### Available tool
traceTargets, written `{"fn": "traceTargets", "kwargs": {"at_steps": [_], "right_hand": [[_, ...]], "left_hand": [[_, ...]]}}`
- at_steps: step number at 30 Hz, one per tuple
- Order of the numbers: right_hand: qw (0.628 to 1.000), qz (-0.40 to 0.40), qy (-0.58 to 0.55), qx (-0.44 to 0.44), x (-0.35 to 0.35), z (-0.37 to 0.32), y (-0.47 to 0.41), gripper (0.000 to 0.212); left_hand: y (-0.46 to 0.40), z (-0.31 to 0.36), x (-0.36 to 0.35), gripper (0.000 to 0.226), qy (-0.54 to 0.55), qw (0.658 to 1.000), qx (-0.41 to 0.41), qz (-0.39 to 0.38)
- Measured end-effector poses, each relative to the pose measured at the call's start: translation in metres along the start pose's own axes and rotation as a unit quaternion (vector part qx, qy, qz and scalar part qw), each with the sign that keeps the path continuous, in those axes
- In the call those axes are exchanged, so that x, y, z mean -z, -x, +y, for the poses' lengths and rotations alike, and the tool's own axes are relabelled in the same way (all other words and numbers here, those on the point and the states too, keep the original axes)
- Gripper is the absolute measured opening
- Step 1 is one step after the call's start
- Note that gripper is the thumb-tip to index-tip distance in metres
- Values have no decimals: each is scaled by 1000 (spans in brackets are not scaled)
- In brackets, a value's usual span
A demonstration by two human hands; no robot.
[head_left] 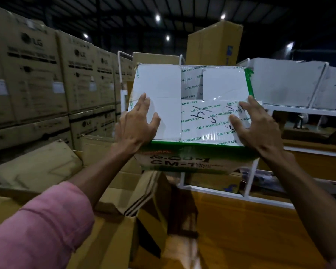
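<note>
Several large brown cartons [37, 74] printed with LG are standing stacked in rows along the far left. Near left, below them, open brown boxes [113, 200] with loose flaps are lying crowded together. A pink sleeve [39, 226] is coming in from the near left corner, and its bare forearm is stretching up to the left hand [137, 123]. That hand is lying on the near left part of the top of the white-topped carton [191, 84]. Its fingers are straight and spread apart, the thumb is splaying out to the right, and the fingertips are reaching the carton's left edge.

The carton is sitting in the middle of the scene, raised above the open boxes, with a white wire frame [250, 175] around it. Whether it is resting on that frame cannot be told. Clear tape printed CM-1 WONDER TAPE, with black pen marks on it, is crossing its top, and green edging is running along its near edge.

The right hand [258, 127] is pressing on the near right part of the top. Its fingers are spread and slightly bent, and its thumb is pointing left over the pen marks, gripping nothing.

Behind the carton a tall brown box [213, 45] is standing. To the right, white shelving [299, 111] is carrying pale packages [285, 82].
</note>
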State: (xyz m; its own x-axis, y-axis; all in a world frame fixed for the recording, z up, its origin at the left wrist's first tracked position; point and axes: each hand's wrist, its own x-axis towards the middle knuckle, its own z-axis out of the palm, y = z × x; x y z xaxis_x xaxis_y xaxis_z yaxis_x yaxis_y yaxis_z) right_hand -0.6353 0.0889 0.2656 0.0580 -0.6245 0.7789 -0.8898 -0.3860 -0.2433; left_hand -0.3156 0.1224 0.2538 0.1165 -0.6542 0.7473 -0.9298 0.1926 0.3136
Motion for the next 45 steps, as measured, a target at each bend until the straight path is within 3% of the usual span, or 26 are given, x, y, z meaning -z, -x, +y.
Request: {"fn": "traceTargets", "kwargs": {"at_steps": [9,19,25,33,37,45], "right_hand": [[999,14,-19,21,-83,-147,-41,69],[990,-134,-28,-28,-227,-276,-18,68],[969,-233,2,-80,-280,-304,22,69],[955,-276,19,-108,-318,-326,27,66],[940,-317,25,-123,-348,-323,31,62],[913,-386,57,-117,-405,-306,65,67]], "left_hand": [[-48,-155,65,67,-23,1000,-1,18],[-47,-343,89,64,-61,989,76,-110],[-23,-407,61,63,-65,970,99,-214],[-25,-463,23,64,-59,957,98,-268],[-17,-491,-6,78,-32,935,121,-332],[16,-524,-68,84,-48,893,138,-427]]}}
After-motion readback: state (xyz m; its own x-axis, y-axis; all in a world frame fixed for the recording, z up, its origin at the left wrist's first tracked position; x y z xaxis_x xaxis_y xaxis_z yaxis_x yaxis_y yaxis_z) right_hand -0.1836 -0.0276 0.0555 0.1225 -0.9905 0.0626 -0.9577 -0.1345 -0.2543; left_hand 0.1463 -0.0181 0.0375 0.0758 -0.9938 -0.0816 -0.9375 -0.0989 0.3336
